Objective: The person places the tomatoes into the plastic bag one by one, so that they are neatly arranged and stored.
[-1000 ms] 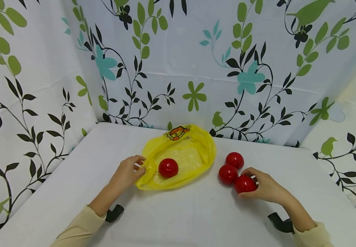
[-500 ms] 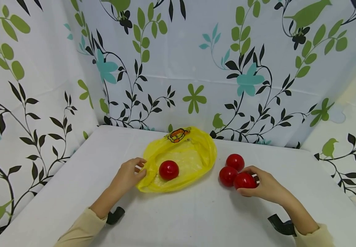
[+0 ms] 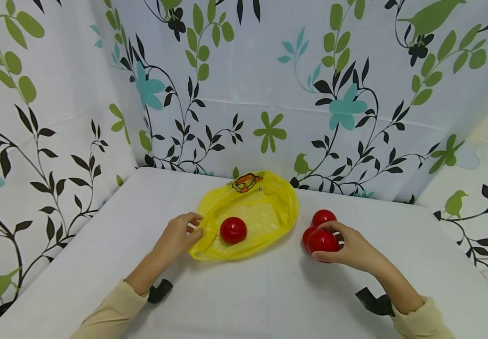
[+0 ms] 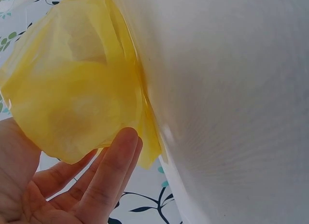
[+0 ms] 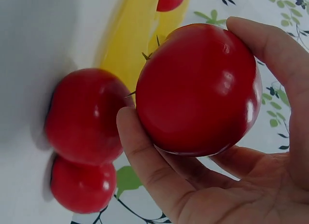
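A yellow plastic bag [image 3: 265, 207] lies with its mouth spread on the white table, and one red tomato [image 3: 233, 230] sits inside it. My left hand [image 3: 178, 238] holds the bag's left edge between thumb and fingers; the left wrist view shows the thin film [image 4: 72, 98] bulging over them. In my right hand [image 3: 351, 247] a red tomato [image 3: 322, 241] is gripped, raised off the table, its green stem tips showing in the right wrist view. Two more tomatoes [image 5: 87, 118] rest on the table behind it, partly hidden in the head view.
The white table [image 3: 244, 301] runs back to a leaf-patterned curtain [image 3: 227, 94], which also hangs along both sides. Dark straps [image 3: 375, 301] are at both wrists, below the beige sleeves.
My right hand has lifted its tomato and moved left, so that it now overlaps the nearer of the two tomatoes on the table. The left hand stays at the bag's edge.
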Demonstrator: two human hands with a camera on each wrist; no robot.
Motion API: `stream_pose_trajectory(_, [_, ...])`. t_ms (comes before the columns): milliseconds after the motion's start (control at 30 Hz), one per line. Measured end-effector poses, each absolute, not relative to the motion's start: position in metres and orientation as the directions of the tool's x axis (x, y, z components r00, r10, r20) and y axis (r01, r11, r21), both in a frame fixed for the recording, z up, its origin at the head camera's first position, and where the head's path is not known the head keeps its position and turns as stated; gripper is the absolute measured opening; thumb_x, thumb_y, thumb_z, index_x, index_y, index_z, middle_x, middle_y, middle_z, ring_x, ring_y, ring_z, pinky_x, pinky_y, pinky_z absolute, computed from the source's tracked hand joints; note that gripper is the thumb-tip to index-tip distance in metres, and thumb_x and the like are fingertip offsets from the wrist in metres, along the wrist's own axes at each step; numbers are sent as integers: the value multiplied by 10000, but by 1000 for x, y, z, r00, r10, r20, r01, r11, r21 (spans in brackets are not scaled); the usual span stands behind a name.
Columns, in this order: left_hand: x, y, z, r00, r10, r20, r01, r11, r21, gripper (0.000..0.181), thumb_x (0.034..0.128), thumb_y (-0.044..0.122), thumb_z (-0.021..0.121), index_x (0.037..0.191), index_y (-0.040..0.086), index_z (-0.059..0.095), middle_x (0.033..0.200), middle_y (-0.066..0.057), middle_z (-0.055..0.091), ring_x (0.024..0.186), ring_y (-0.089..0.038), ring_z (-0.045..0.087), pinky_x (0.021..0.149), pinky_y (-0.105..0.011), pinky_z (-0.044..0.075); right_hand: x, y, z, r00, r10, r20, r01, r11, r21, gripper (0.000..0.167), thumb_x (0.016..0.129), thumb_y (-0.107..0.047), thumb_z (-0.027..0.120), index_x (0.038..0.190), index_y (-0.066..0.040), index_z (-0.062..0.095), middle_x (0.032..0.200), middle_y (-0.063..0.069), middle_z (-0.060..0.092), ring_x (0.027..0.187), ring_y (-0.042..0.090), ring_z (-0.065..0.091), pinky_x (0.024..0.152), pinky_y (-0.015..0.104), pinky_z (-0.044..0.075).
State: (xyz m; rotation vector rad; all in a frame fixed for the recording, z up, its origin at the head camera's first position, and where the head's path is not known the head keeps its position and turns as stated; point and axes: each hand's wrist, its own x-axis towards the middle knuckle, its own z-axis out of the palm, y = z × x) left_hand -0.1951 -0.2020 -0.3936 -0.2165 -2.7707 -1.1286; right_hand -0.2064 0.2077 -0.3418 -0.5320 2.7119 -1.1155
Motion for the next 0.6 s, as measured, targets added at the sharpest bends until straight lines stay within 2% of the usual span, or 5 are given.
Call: stream_pose_trajectory(600, [-194, -200, -391, -984, 65, 166, 162, 713, 682, 327, 904, 90, 647, 1206, -31, 616, 1075, -163, 647, 927, -288, 650, 774, -377, 586, -221, 171, -345, -886, -463, 35, -354, 625, -696, 674, 744, -317, 837, 1297, -72, 540, 1237, 170, 571, 1139, 375, 510, 758, 409, 590])
